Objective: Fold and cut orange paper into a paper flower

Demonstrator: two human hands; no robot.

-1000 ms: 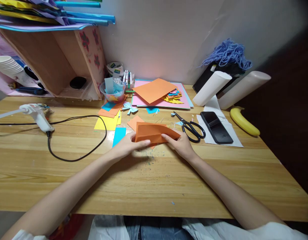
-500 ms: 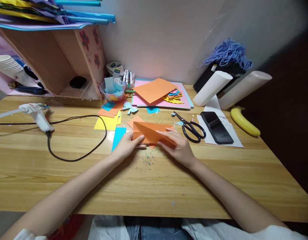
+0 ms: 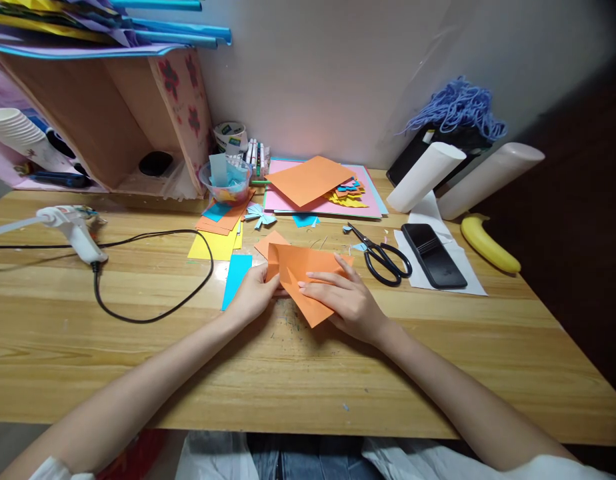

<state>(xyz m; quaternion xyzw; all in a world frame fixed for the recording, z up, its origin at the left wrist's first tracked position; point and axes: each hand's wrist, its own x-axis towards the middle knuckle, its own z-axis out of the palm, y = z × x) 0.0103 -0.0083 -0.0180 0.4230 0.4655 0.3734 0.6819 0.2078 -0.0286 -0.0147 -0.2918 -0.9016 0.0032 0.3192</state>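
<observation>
Between my hands is a creased sheet of orange paper (image 3: 308,267), partly unfolded, with one corner pointing down toward me. My left hand (image 3: 258,290) pinches its left edge between thumb and fingers. Across the sheet's right part lie the fingers of my right hand (image 3: 351,297); its thumb is hidden behind the paper, so the sheet sits between them. A small orange piece (image 3: 272,244) lies on the table just behind the sheet. Close to my left hand is a blue paper strip (image 3: 237,281). Black-handled scissors (image 3: 383,257) rest to the right of my right hand.
A glue gun (image 3: 75,233) with a looping cable stands at left. Stacked coloured sheets (image 3: 308,180), a plastic tub (image 3: 225,183) of scraps and markers (image 3: 258,159) are at the back. A phone (image 3: 433,255), a banana (image 3: 489,243) and white rolls (image 3: 425,177) are at right.
The orange sheet has been opened out from its folded shape, and a corner now hangs toward me. My right hand has shifted slightly left and lies over the paper.
</observation>
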